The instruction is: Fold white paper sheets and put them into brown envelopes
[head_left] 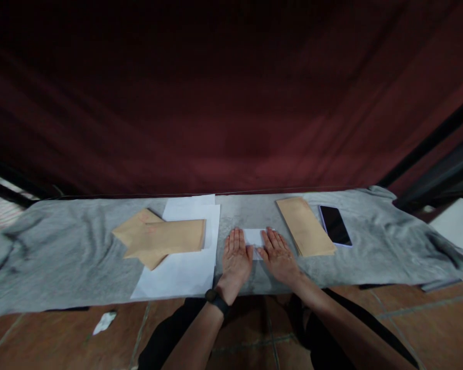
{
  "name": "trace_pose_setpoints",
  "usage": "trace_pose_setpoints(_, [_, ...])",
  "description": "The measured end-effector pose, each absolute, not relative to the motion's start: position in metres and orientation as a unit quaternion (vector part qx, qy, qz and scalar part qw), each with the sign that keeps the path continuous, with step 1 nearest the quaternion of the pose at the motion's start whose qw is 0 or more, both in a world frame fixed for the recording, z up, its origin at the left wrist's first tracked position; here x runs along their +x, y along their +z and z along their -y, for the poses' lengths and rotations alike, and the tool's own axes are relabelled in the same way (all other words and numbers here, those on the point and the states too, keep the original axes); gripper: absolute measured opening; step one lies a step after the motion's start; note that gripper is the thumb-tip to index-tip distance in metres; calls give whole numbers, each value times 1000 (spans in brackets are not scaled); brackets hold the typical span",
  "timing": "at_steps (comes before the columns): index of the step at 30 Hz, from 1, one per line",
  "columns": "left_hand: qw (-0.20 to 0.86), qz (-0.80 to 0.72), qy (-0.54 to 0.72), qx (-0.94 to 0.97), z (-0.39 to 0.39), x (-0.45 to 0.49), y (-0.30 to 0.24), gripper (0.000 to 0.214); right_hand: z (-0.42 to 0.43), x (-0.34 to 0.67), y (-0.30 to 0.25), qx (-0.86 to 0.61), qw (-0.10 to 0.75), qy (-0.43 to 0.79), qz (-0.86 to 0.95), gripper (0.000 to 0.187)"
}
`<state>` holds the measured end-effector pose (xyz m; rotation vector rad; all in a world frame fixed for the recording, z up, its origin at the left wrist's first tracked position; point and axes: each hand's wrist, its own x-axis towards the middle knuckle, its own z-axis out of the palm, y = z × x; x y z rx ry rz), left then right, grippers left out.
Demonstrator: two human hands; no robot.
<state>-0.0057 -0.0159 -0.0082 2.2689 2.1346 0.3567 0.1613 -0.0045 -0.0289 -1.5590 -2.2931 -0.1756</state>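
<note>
A small white piece of paper [254, 237], apparently folded, lies on the grey cloth in front of me. My left hand [236, 254] rests flat over its left side, fingers stretched out and pointing away from me. Over its right side, my right hand [278, 256] is also flat with the fingers extended. Both palms face down, and the thumbs come close together near the paper's lower part. The paper's side edges are hidden under the hands. Just right of my right hand lies a stack of brown envelopes [306, 227].
Left of my hands, white sheets [189, 275] lie under several brown envelopes [173, 236]. A phone [335, 225] with a light purple edge sits at the right. Grey cloth [81, 246] covers the narrow surface, and a dark red curtain [231, 113] hangs behind it.
</note>
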Motion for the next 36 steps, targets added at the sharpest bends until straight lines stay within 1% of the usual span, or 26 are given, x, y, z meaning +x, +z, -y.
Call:
trace_pose_setpoints(10, [-12, -685, 72, 725, 19, -11, -1, 64, 6, 169, -33, -570, 159, -79, 802, 63])
trace_pose_setpoints(14, [-26, -681, 64, 729, 21, -13, -3, 65, 9, 170, -28, -568, 172, -97, 799, 62])
trace_pose_setpoints(20, [-31, -675, 65, 734, 22, -15, -5, 64, 31, 155, -18, -493, 194, -60, 846, 55])
trace_pose_setpoints(24, [-31, -672, 66, 737, 23, -16, -6, 61, 45, 147, -20, -451, 200, -36, 869, 61])
trace_pose_setpoints(32, [-45, -668, 116, 734, 34, -20, -9, 64, 42, 164, -25, -513, 215, -91, 826, 71])
trace_pose_setpoints(36, [-58, -602, 152, 782, 52, -18, -6, 63, 42, 170, -26, -511, 207, -112, 827, 71])
